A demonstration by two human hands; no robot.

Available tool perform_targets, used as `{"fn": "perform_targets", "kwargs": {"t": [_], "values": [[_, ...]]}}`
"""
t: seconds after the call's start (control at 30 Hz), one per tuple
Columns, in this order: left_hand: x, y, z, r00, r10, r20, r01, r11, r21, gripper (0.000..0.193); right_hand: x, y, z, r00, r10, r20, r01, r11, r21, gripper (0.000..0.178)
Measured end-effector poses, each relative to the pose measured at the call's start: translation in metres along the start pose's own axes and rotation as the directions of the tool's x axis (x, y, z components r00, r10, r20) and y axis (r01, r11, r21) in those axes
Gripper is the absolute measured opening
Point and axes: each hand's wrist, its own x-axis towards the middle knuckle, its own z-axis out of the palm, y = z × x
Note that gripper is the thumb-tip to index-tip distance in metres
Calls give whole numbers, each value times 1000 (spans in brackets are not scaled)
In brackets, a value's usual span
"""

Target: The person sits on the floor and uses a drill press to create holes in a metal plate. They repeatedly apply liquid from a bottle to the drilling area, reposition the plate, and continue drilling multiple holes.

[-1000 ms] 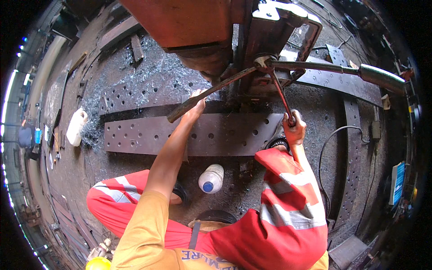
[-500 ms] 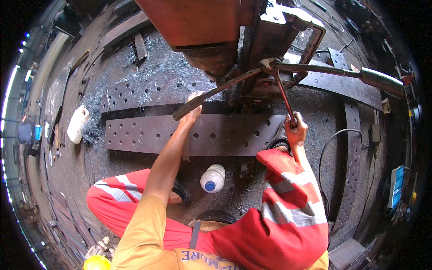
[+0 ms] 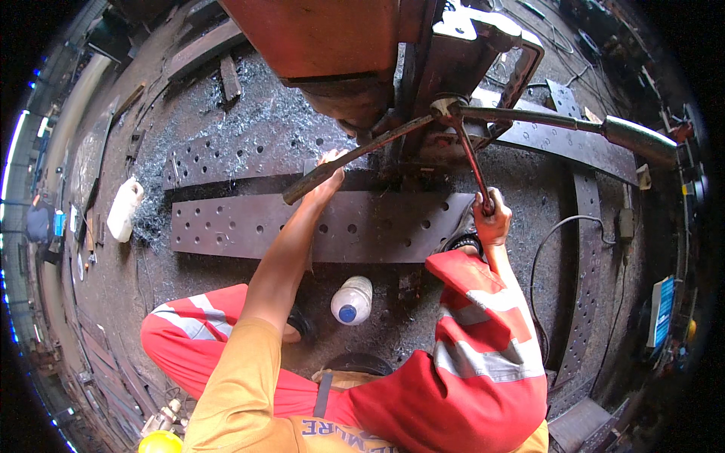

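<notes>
A rusty drilling machine (image 3: 355, 68) stands over a long steel plate with several holes (image 3: 249, 226). Three handle bars spread from its hub (image 3: 447, 107). My left hand (image 3: 330, 172) grips the bar that slants down to the left (image 3: 377, 143). My right hand (image 3: 492, 219) is closed around the tip of the thin bar pointing down (image 3: 470, 155). The third bar (image 3: 574, 124) reaches right and nobody holds it. My right knee, in a red trouser leg with a reflective band (image 3: 483, 332), is raised below my right hand.
A white plastic bottle with a blue cap (image 3: 352, 300) stands between my legs. A white jug (image 3: 124, 209) lies at the left beside metal shavings (image 3: 155, 219). A second holed plate (image 3: 226, 155) lies behind the first. A cable (image 3: 540, 257) and a holed beam (image 3: 589, 249) run at the right.
</notes>
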Motion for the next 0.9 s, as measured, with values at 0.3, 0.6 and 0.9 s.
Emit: {"fn": "perform_targets", "kwargs": {"t": [0.3,0.6,0.9], "values": [[-10,-30,-3,884,-393,-253,383,919,-91,37,2,1,-1,999,-31,-29,32,999,10,24],[-119,-75,-67,784,-514,-348,516,851,-96,45,8,-16,5,1000,-13,10,12,999,37,24],[-204,-4,-80,677,-596,-433,697,708,114,50,13,-19,-25,994,81,78,-79,997,-26,25]]}}
